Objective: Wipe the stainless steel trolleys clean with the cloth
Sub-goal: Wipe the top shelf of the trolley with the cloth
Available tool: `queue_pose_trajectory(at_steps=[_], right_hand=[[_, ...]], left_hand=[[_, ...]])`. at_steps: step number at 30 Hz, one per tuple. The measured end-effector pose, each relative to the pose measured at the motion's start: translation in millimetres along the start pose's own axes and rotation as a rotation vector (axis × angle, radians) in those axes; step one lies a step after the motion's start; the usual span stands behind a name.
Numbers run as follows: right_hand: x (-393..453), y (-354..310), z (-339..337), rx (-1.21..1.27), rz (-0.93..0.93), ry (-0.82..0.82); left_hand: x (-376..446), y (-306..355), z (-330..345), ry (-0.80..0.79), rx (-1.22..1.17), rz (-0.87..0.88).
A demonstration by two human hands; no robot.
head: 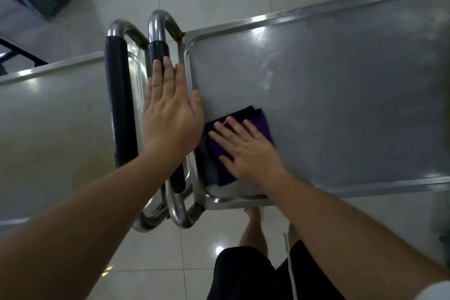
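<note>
Two stainless steel trolleys (341, 85) stood handle to handle; right hand (246, 151), fingers flat, pressed a purple cloth (260, 122), left hand (170, 109) flat on a black-wrapped handle (159, 52).

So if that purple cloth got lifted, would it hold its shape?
Probably not. The purple cloth lies folded in soft layers under the flat right hand, so it would likely droop. It should also slide easily on the trolley's smooth steel top.

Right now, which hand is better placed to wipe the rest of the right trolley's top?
The right hand. It already presses flat on the purple cloth on the right trolley top. The left hand lies open on that trolley's handle, holding no cloth.
</note>
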State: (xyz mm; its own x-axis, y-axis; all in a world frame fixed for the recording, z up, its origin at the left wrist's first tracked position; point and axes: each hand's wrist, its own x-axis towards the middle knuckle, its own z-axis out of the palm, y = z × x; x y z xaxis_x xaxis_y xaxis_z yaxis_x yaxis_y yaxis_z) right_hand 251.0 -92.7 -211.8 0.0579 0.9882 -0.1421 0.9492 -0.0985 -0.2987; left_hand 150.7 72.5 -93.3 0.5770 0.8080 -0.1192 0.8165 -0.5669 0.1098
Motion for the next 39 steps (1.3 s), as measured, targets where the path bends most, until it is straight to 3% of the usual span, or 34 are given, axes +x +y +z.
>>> queue_pose_trajectory(at_steps=[2,8,10,13,19,23,26,30,32,39], right_hand=[[-11,57,-17,-0.011,0.183,0.096],[-54,231,-72,0.042,0.915,0.101],[-58,252,-81,0.081,1.085,0.118],[-33,229,-77,0.081,1.202,0.162],[52,69,-48,0.093,0.988,0.136],[84,-47,-15,0.091,0.52,0.034],[88,-70,-3,0.065,0.224,-0.036],[81,-22,-8,-0.01,-0.009,-0.042],[76,19,-17,-0.048,-0.013,-0.061],[50,222,-87,-0.036,0.544,0.038]], left_hand=[[0,-1,0,-0.001,-0.004,-0.001],[-1,0,-2,-0.012,-0.006,-0.004],[0,0,-2,-0.011,-0.014,-0.005],[1,-1,-2,-0.011,-0.027,-0.009],[1,-1,-2,-0.013,-0.02,0.002],[0,1,-4,-0.007,-0.022,0.0],[-1,3,-6,-0.006,-0.011,-0.009],[-1,3,-6,-0.014,-0.018,-0.006],[-1,2,-6,-0.003,-0.016,0.007],[1,1,-4,0.025,-0.009,0.01]])
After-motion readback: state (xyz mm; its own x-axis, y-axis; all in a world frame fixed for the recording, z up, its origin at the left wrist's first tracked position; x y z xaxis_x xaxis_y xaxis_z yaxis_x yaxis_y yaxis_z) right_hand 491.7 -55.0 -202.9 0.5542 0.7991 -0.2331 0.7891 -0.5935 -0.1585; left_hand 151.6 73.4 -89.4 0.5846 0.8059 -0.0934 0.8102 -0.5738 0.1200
